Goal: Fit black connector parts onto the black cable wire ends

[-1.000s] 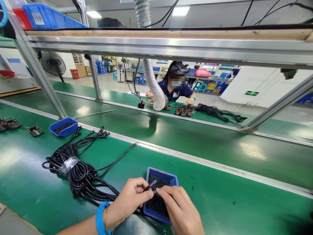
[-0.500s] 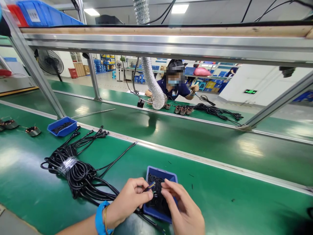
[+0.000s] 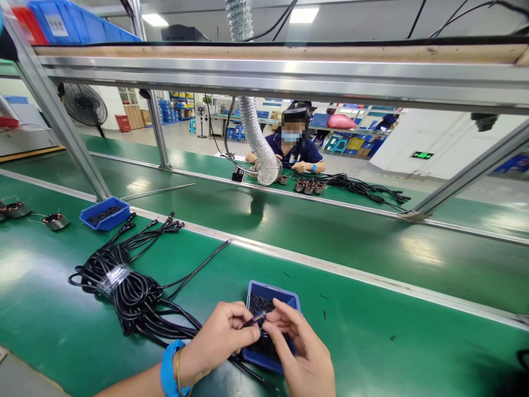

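My left hand (image 3: 227, 331), with a blue band at the wrist, pinches the end of a black cable. Thin coloured wires (image 3: 259, 317) stick out of that end, between my two hands. My right hand (image 3: 303, 347) has its thumb and forefinger drawn together at the wire tips; whatever is between them is too small to make out. Beneath both hands stands a blue bin (image 3: 276, 288) holding many short black tube pieces (image 3: 259, 303). A bundle of black cables (image 3: 119, 281), bound with clear wrap, lies to the left, its loose ends running under my left hand.
A second blue bin (image 3: 105, 220) with black pieces sits farther left, near copper-wound rings (image 3: 55, 221). A metal rail (image 3: 330, 264) crosses the green bench. Across from me a co-worker (image 3: 295, 143) sits behind a silver duct (image 3: 258, 143), with cables and wound rings.
My right hand has moved left and slightly up, bringing its fingertips to the wire ends. My left hand is nearly still. The co-worker's raised hand has come down to the bench.
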The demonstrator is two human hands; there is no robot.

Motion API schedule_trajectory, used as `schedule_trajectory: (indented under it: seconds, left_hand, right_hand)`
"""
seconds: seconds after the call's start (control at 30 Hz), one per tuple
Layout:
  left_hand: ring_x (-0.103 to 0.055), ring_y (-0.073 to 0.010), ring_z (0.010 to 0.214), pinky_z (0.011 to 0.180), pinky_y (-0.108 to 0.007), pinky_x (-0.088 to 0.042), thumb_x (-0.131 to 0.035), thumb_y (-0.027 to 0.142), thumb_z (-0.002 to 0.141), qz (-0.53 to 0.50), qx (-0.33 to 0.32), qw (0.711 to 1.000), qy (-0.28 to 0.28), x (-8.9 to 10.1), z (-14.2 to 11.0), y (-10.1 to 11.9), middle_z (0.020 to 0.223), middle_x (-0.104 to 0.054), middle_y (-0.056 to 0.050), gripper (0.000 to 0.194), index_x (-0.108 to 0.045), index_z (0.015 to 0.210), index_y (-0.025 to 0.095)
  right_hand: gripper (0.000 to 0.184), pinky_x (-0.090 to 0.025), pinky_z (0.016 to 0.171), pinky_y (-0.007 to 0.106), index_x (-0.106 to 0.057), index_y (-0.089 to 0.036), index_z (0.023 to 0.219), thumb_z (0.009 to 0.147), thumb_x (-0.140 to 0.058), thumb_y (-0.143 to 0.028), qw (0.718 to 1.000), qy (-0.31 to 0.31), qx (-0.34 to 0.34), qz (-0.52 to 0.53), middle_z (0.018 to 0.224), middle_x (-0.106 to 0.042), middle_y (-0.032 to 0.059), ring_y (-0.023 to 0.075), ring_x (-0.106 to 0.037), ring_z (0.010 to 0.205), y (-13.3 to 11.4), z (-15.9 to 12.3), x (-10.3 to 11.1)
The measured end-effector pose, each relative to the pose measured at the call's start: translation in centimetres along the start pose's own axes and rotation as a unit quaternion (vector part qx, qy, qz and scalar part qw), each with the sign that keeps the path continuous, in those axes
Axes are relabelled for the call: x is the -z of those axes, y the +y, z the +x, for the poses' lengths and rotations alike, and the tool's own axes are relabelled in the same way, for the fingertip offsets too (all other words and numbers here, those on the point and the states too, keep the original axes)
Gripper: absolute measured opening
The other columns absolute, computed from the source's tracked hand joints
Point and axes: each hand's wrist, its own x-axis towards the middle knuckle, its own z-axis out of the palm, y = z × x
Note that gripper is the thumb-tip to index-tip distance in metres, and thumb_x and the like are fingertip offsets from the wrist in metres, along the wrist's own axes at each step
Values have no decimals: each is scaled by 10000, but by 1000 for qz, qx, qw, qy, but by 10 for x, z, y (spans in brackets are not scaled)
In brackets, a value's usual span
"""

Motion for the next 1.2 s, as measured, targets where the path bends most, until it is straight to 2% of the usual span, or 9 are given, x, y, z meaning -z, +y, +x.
schedule_trajectory:
  seconds: [0.17,0.37,0.53,0.67,0.73,0.8,0.93,1.07,1.2]
  left_hand:
    - [-411,-62,509,482,-215,-311,-729,379,697,-17,1,1000,13,3,1,-2,711,-498,46,283,-543,755,173]
    - [-426,-84,583,549,-212,-333,-700,256,686,-48,-15,999,20,5,2,-5,667,-496,61,241,-491,789,193]
    - [-481,-107,656,602,-215,-362,-760,244,700,-34,-37,999,9,6,2,-4,686,-538,39,266,-511,772,184]
    - [-554,-135,773,748,-249,-431,-804,393,744,-69,-77,994,33,12,2,6,805,-611,-9,342,-562,828,166]
    - [-549,-132,695,673,-253,-428,-771,494,781,-85,-73,993,37,15,4,9,746,-611,-2,403,-583,913,162]
    - [-512,-122,602,599,-252,-402,-733,565,802,-85,-52,995,21,15,5,8,653,-586,15,468,-597,971,150]
    - [-460,-101,564,579,-242,-379,-750,620,751,-46,-28,998,18,13,6,2,610,-555,22,540,-626,921,122]
    - [-475,-101,580,576,-234,-385,-798,532,701,-30,-7,999,14,11,4,-1,633,-555,23,465,-604,855,138]
    - [-457,-82,528,482,-210,-310,-747,386,699,-9,11,1000,2,9,3,3,671,-547,27,311,-611,839,143]
  right_hand:
    - [366,-639,762,216,-611,-246,1313,948,-642,-235,999,-45,-11,8,890,-795,9,144,-769,755,-2,2,3]
    - [276,-628,752,215,-669,-226,1178,916,-676,-314,997,-25,-66,37,944,-781,53,167,-765,818,2,-2,-6]
    - [246,-617,784,253,-672,-208,1135,922,-666,-332,991,-76,-101,52,931,-789,68,183,-761,822,3,-4,-7]
    - [288,-600,707,270,-720,-229,1046,913,-662,-478,961,-227,-125,98,793,-786,33,187,-739,707,-5,7,19]
    - [300,-578,660,284,-748,-235,920,969,-575,-475,963,-248,-101,26,765,-777,35,193,-718,677,-3,13,29]
    - [251,-557,690,326,-760,-240,907,990,-556,-360,969,-197,-20,-145,853,-784,51,223,-705,753,4,17,29]
    - [178,-503,643,388,-777,-218,905,760,-786,-117,871,-193,138,-430,786,-754,48,283,-664,743,24,17,6]
    - [222,-464,591,370,-703,-211,648,676,-798,-13,837,-181,174,-486,627,-672,21,262,-638,658,32,11,-7]
    - [232,-458,558,317,-669,-223,746,930,-581,-114,874,-159,178,-422,692,-658,22,209,-612,625,26,12,0]
